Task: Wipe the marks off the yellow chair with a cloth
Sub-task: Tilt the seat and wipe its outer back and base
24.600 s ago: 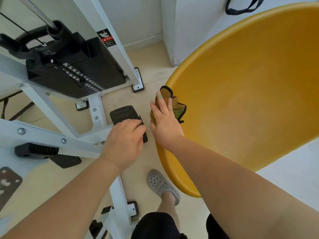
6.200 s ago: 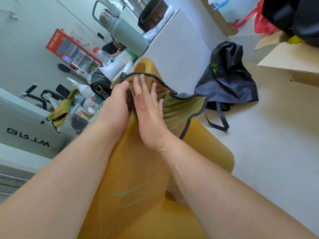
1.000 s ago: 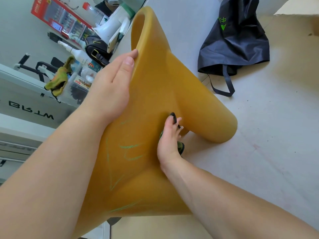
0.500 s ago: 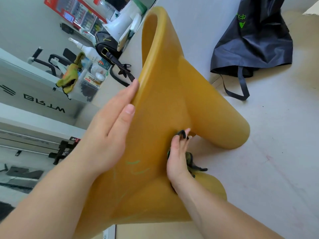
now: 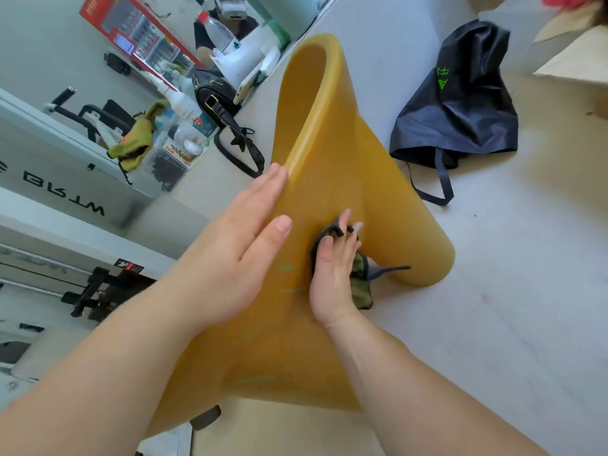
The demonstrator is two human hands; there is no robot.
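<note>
The yellow chair (image 5: 332, 166) fills the middle of the view, tipped so its curved back faces me. Faint green marks (image 5: 285, 268) streak its surface between my hands, and another shows lower down. My right hand (image 5: 334, 269) presses an olive-green cloth (image 5: 362, 284) with black edging flat against the chair near its base; most of the cloth is hidden under the palm. My left hand (image 5: 237, 255) lies flat and open-fingered on the chair's left edge, holding nothing.
A black drawstring bag (image 5: 460, 103) lies on the pale floor beyond the chair. At left, a white counter carries bottles, a black handbag (image 5: 214, 97) and another green cloth (image 5: 135, 143). Gym equipment stands lower left. Cardboard sits at the top right.
My right hand has slid the cloth a little up the chair's surface. My left hand has shifted down the chair's edge. The view has swung slightly to the right.
</note>
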